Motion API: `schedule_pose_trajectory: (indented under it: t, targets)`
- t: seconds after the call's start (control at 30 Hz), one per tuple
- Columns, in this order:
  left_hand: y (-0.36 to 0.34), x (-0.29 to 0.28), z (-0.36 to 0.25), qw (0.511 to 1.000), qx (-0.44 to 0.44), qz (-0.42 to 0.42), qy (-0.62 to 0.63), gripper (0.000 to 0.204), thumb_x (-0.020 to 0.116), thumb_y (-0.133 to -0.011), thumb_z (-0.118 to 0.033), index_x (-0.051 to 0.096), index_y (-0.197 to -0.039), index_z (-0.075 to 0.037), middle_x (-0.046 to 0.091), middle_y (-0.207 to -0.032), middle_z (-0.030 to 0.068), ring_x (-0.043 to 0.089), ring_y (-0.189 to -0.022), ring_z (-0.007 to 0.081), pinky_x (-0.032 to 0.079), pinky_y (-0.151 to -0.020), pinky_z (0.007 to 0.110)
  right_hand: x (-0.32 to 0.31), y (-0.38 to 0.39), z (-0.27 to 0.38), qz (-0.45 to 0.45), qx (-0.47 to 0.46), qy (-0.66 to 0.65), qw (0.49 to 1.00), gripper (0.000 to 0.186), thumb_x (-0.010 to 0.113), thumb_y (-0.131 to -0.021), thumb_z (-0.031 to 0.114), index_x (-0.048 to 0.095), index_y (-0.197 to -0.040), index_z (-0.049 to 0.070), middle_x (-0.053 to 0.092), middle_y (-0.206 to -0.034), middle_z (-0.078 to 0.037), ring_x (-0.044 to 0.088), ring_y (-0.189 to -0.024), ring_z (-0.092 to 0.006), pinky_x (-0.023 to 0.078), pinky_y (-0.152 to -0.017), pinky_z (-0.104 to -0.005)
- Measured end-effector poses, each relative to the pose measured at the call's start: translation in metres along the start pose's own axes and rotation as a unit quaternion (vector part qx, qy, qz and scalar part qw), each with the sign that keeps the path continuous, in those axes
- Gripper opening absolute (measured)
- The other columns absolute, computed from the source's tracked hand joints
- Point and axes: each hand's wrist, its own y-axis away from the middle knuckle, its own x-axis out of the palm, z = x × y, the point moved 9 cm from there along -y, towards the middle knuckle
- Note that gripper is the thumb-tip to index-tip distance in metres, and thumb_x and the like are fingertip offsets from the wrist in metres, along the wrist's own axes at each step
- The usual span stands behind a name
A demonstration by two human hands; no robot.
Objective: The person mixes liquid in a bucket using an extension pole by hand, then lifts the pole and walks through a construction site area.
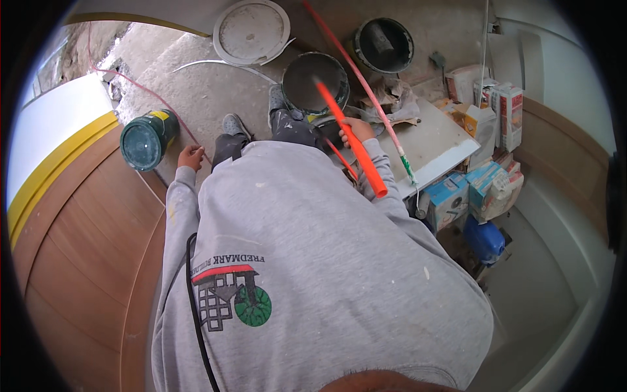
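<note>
My right hand [358, 129] is closed around a bright orange pole [368, 157], which slants up in front of my body. Its far end is blurred over a bucket of grey mix [313, 54] standing near my shoes. A thinner orange stick [341, 157] shows just below that hand; what it belongs to is hidden. My left hand [191, 157] hangs low on the left with its fingers curled in, and nothing shows between them. Nearest to it is a dark green bucket [142, 147] with a yellow label. A thin pink cord [173, 111] runs past its fingers.
A long pink pole [366, 88] leans over a white board [441, 140] on the right. Behind stand a bucket holding a grey piece [408, 55] and a round white-lidded container [251, 31]. Boxes [447, 196], paper bags [509, 117] and a blue jug [483, 240] crowd the right side.
</note>
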Motion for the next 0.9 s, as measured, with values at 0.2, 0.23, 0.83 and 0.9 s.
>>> schedule_pose_trajectory:
  t: [0.2,0.23,0.83,0.9]
  targets:
    - [0.014,0.004,-0.006,1.000,-0.006,0.000,0.019,0.027,0.067,-0.084,-0.025,0.064,-0.102,-0.006,0.064,-0.085,0.0039,0.059,-0.070,0.0120,0.048,-0.051,0.027,-0.005,0.001,0.000,-0.017,0.002,0.027,0.999,0.019,0.052,-0.086,0.023,0.054,-0.092,0.006,0.055,-0.064,-0.008,0.050,-0.045,-0.0155,0.042,-0.037,-0.0306]
    - [0.019,0.002,-0.010,1.000,-0.002,-0.007,0.023,0.027,0.067,-0.083,-0.025,0.064,-0.102,-0.006,0.064,-0.085,0.0040,0.059,-0.070,0.0120,0.047,-0.051,0.027,-0.005,-0.007,-0.002,-0.010,0.020,-0.008,1.000,0.018,0.052,-0.086,0.023,0.053,-0.093,0.006,0.054,-0.063,-0.007,0.049,-0.044,-0.0150,0.041,-0.037,-0.0301]
    - [0.082,-0.031,0.012,0.998,-0.018,-0.051,-0.042,0.030,0.067,-0.084,-0.026,0.064,-0.107,-0.006,0.067,-0.086,0.0039,0.060,-0.071,0.0106,0.047,-0.056,0.026,-0.012,-0.189,-0.052,0.005,0.132,0.022,0.991,0.020,0.053,-0.089,0.028,0.053,-0.088,0.007,0.053,-0.059,-0.007,0.049,-0.042,-0.0173,0.039,-0.034,-0.0337]
    - [0.084,-0.033,0.018,0.997,-0.026,-0.045,-0.051,0.031,0.067,-0.084,-0.026,0.064,-0.107,-0.006,0.068,-0.087,0.0041,0.060,-0.072,0.0106,0.048,-0.056,0.026,0.019,-0.188,-0.026,-0.035,0.071,0.008,0.997,0.020,0.053,-0.089,0.027,0.053,-0.089,0.007,0.053,-0.059,-0.006,0.049,-0.042,-0.0172,0.040,-0.036,-0.0339]
